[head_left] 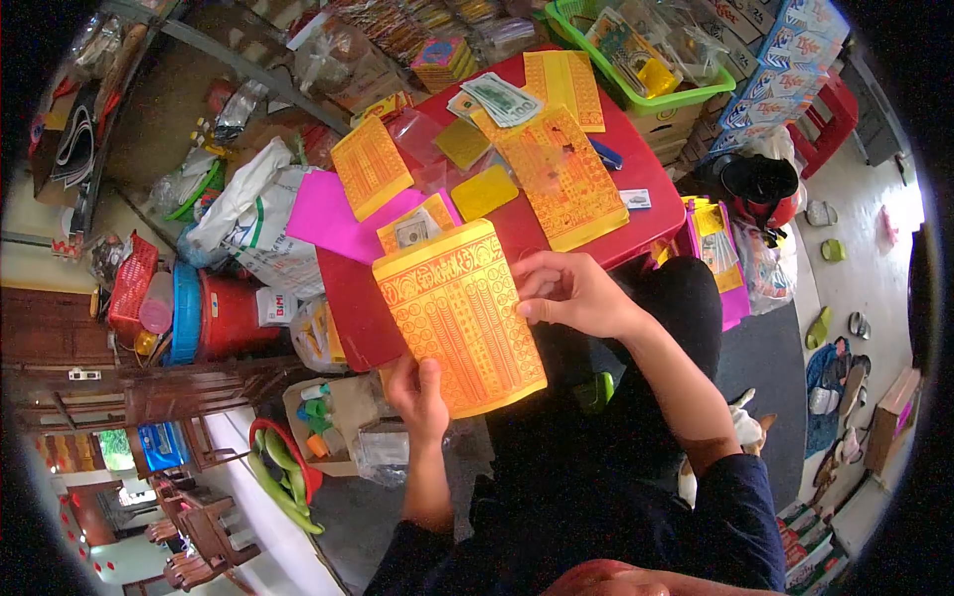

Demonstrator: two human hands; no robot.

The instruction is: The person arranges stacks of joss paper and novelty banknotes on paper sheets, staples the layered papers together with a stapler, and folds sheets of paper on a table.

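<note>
A yellow sheet of joss paper [459, 323] with orange-red print is held up over the near edge of the red table [363, 323]. My left hand [419, 395] grips its lower left edge, thumb in front. At the right edge, my right hand [574, 294] pinches it between thumb and fingers. Just behind its top lies a small packet with a banknote print [411, 231]. Further back are more printed joss papers [561, 179], a stack of dollar-style notes [500, 100], a shiny gold sheet [485, 193] and magenta paper [338, 217].
A green basket [686, 91] of packets stands at the table's far right. A blue stapler [605, 154] and small white box [636, 199] lie near the right edge. Bags, a red bucket [234, 313] and an open carton [328, 427] are left; a small animal [747, 429] is on the floor.
</note>
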